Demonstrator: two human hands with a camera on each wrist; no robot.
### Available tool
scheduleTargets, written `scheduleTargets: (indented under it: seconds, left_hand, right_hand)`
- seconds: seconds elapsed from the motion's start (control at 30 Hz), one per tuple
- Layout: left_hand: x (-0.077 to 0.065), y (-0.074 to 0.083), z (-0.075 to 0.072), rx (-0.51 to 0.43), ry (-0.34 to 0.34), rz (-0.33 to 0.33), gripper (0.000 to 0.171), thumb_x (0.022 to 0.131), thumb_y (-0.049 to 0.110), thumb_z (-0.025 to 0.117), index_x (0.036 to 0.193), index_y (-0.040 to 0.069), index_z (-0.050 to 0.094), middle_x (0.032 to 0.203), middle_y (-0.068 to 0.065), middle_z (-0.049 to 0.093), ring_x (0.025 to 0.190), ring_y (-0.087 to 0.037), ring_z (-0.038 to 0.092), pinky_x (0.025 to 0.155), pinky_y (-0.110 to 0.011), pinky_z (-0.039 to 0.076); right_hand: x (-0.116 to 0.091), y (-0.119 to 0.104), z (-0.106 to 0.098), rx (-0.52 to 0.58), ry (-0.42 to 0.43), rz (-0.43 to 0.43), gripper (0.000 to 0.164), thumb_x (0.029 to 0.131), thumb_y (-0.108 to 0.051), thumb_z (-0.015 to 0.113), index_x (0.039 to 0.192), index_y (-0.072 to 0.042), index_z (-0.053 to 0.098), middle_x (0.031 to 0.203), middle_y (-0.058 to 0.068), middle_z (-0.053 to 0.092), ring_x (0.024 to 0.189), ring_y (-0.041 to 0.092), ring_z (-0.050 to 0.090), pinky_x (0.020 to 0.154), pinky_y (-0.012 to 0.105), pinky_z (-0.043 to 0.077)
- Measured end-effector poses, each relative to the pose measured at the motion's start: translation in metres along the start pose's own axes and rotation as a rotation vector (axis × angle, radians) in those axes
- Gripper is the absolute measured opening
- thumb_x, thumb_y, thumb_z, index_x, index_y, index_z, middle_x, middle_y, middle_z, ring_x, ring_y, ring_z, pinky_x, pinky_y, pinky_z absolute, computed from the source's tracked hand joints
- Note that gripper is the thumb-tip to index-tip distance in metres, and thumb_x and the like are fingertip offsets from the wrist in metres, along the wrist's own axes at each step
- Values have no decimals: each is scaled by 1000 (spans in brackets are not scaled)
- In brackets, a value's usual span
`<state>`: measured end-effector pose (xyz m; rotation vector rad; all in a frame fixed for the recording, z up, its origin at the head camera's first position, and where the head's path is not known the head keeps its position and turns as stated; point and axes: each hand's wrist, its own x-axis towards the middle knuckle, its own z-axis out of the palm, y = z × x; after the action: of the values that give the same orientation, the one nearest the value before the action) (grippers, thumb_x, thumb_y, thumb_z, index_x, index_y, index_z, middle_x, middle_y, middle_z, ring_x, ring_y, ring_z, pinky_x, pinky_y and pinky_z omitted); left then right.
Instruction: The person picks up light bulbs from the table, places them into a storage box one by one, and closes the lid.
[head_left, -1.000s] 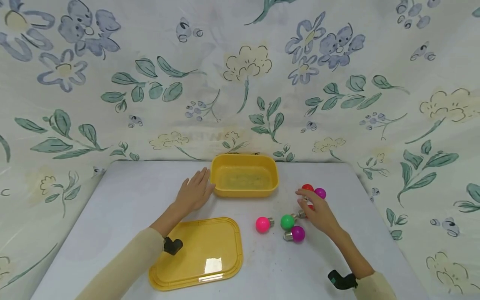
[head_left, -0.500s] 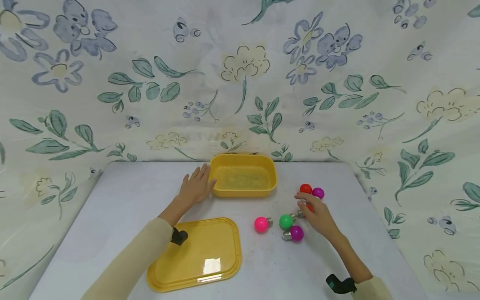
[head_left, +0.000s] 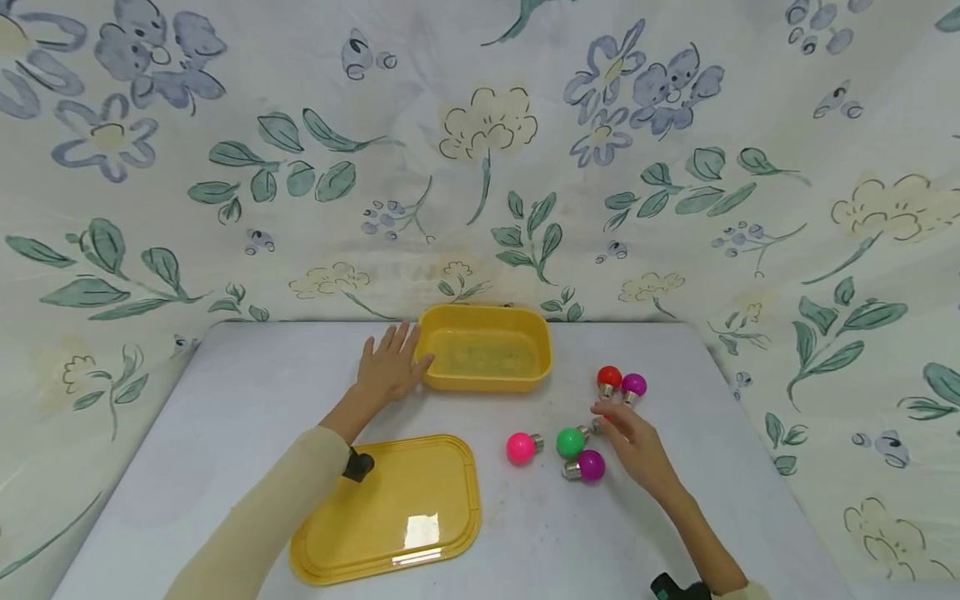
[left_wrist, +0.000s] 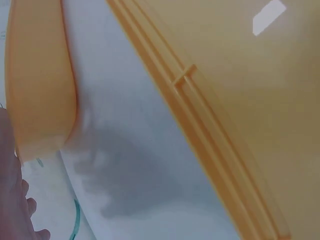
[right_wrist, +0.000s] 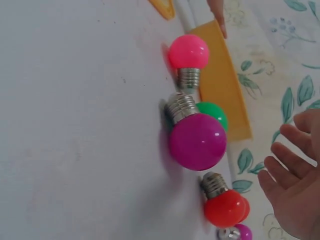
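Near red bulb (right_wrist: 223, 209): glossy round globe with a ridged metal screw base, lying on the smooth white worktop (head_left: 525, 533); seen from my head it is mostly hidden under my right hand (head_left: 636, 442).
Right fingers: parted and loosely bent beside that bulb, holding nothing; whether a fingertip touches it, I cannot tell.
Yellow tub (head_left: 483, 385): plastic, rectangular with rounded corners and smooth walls, at the back of the worktop.
Left fingers: my left hand (head_left: 386, 371) is spread, nearly straight, at the tub's left end, thumb by its near corner, grasping nothing.
Far pair: far red bulb (head_left: 609, 377) beside far purple bulb (head_left: 634, 384), metal bases towards me.
Near cluster: green bulb (head_left: 570, 442) just beside near purple bulb (head_left: 591, 466); pink bulb (head_left: 521, 448) a little apart.
Yellow lid (head_left: 397, 508): flat, shiny plastic with a grooved rim, partly under my cream sleeve (head_left: 258, 512).
Backdrop (head_left: 420, 192): white, printed with leaves and flowers.
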<state>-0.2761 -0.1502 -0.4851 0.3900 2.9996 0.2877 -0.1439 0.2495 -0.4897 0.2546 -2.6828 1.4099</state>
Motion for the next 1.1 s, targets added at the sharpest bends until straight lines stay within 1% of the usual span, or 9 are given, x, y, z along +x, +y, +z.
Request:
scheduleTargets:
  seconds: [0.07, 0.23, 0.3, 0.5, 0.57, 0.7, 0.83, 0.97, 1.1]
  left_hand:
    - [1, -1, 0, 16, 2, 4, 74, 106, 53, 28, 160, 5, 13, 164, -20, 12, 150, -39, 9, 115, -62, 9]
    - [3, -4, 0, 39, 9, 10, 76, 105, 55, 30, 160, 6, 13, 164, -20, 11, 150, -39, 10, 115, -62, 9]
    - [3, -4, 1, 43, 18, 12, 77, 105, 55, 30, 160, 5, 13, 164, -20, 11, 150, -39, 10, 115, -62, 9]
    - [0, 1, 3, 12, 37, 8, 78, 105, 54, 31, 159, 1, 12, 164, -21, 10, 150, -38, 8, 116, -62, 8]
    - [-1, 2, 3, 0, 34, 5, 78, 106, 53, 31, 159, 0, 12, 164, -21, 10, 150, -38, 7, 116, -62, 8]
    - [-2, 5, 2, -7, 33, 1, 77, 106, 52, 32, 159, -1, 13, 164, -20, 10, 150, -38, 8, 116, -62, 8]
    - [0, 6, 0, -11, 32, -7, 76, 106, 51, 34, 159, 0, 14, 164, -21, 11, 150, -38, 9, 116, -62, 9]
    - [3, 5, 1, -17, 30, -14, 77, 106, 51, 35, 159, 0, 14, 164, -22, 11, 150, -39, 9, 115, -62, 10]
    - [7, 4, 3, -23, 28, -18, 77, 105, 51, 36, 159, 1, 13, 164, -22, 10, 150, -40, 9, 115, -63, 10]
  right_hand:
    - [-5, 2, 0, 13, 11, 0, 26, 99, -5, 61, 124, -2, 66, 122, 11, 67, 120, 32, 59, 97, 46, 49]
    - [-18, 7, 1, 51, 26, 35, 25, 99, -4, 62, 123, -1, 66, 122, 11, 67, 120, 31, 59, 95, 23, 47]
    - [-23, 9, 2, 54, 30, 63, 26, 99, -6, 62, 124, -1, 66, 122, 11, 66, 122, 31, 58, 94, 18, 45]
    - [-35, 18, 4, 33, 68, 99, 27, 98, -9, 64, 123, 0, 66, 121, 13, 67, 120, 34, 59, 97, 32, 49]
    - [-37, 21, 4, 32, 73, 116, 27, 98, -8, 65, 123, 2, 65, 120, 14, 67, 118, 34, 60, 96, 34, 49]
    - [-42, 26, 4, 67, 55, 201, 28, 97, -8, 65, 123, 2, 65, 121, 15, 67, 120, 34, 60, 95, 32, 50]
    - [-45, 30, 6, 125, 24, 270, 30, 97, -10, 67, 124, 2, 64, 124, 16, 65, 122, 36, 58, 96, 34, 50]
    - [-47, 33, 9, 166, 3, 291, 35, 95, -15, 71, 125, 2, 64, 125, 16, 64, 124, 36, 57, 96, 33, 49]
    - [-48, 34, 13, 185, -3, 289, 36, 92, -11, 73, 125, 1, 64, 125, 15, 64, 123, 35, 57, 96, 31, 50]
